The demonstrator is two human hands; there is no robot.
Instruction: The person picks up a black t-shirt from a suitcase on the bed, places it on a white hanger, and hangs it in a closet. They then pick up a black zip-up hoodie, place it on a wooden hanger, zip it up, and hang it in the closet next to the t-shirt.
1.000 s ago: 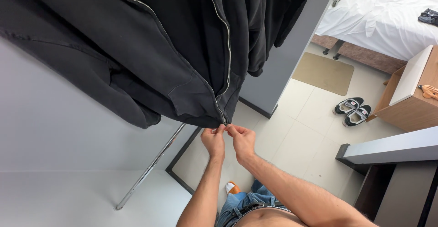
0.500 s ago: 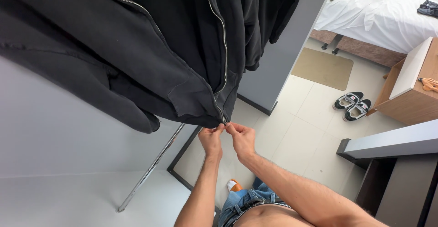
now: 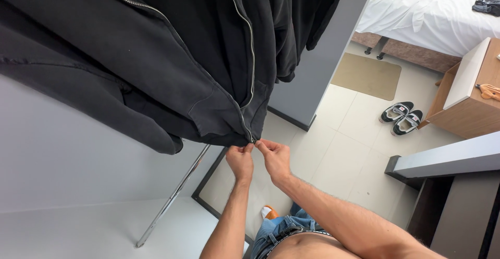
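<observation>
Left hand [image 3: 240, 162], right hand [image 3: 275, 160] raised, fingers pinched.

- Hanging black jackets [image 3: 156, 56] block everything above both hands.
- Chrome rack leg [image 3: 174, 194] slants just left.
- Bare floor tiles [image 3: 338, 155] right: open passage.

A bedroom at home; white-sheeted bed [image 3: 437, 19], hanging black jackets [image 3: 156, 56], floor sneakers [image 3: 401, 118].

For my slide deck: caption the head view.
Both hands, left and right, pinch the zipper base of a hanging black jacket.
</observation>
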